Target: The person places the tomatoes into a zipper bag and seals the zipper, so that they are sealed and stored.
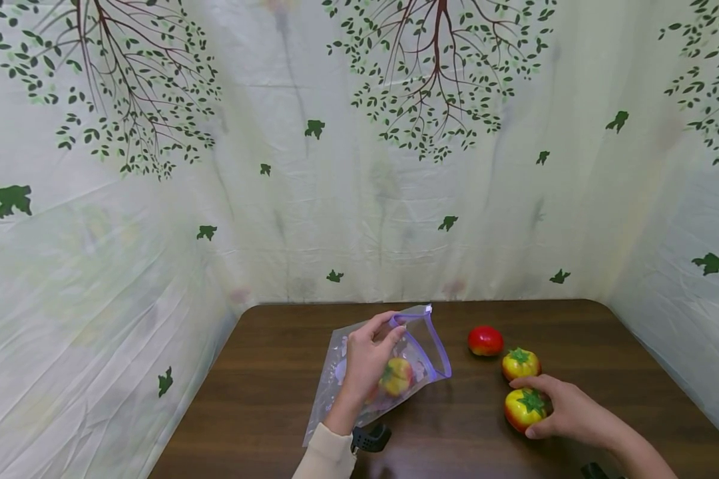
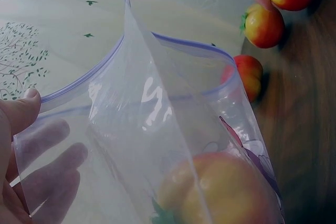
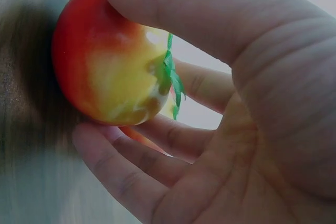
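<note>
My left hand pinches the purple-edged mouth of a clear zip bag, which gapes toward the right. Through the plastic shows a yellow-red toy tomato with a green calyx; it looms large in the left wrist view. On the right, my right hand curls thumb and fingers around the nearest toy tomato. In the right wrist view the thumb lies on one side of this tomato and the fingers on the other.
Just beyond the right hand sits another yellow-red tomato. Farther back stands a red one. All are on a dark wooden table, with a leaf-printed curtain hanging behind and along both sides.
</note>
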Motion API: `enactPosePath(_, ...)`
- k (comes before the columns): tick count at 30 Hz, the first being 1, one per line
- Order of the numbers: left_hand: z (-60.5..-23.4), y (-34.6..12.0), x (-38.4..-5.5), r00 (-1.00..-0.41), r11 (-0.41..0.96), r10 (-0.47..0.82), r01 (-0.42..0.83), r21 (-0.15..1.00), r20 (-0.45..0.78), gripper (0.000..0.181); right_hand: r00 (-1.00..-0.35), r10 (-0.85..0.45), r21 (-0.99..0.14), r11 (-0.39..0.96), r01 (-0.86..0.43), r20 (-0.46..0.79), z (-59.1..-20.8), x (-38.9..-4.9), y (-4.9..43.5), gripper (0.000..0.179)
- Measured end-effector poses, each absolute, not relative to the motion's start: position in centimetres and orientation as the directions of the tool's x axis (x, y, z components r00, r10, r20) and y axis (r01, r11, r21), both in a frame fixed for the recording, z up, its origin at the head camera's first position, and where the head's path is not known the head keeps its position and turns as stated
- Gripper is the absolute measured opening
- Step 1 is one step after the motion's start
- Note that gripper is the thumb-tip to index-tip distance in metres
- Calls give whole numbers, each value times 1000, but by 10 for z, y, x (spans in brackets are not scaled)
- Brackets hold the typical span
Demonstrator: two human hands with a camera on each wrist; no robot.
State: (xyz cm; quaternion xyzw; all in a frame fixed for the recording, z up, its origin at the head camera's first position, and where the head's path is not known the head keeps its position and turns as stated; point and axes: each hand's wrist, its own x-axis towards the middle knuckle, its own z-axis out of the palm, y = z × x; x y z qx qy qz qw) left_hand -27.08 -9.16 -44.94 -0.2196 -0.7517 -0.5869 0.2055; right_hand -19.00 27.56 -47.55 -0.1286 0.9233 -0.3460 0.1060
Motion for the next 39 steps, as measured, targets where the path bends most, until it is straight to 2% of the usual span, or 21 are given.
enactPosePath(11,-449,-92,-271,-804,217,94,592,776,587,26,-944,-309,-655,738,-163,-113,-476,-190,272,73)
enactPosePath(31,-447,-93,-268,-813,194,91,580,791,574,26,-944,-318,-642,744,-188,-92,-473,-196,267,73)
enactPosePath(39,-448,-92,-270,-810,202,84,585,786,581,26,-948,-287,-650,749,-131,-139,-470,-199,263,73)
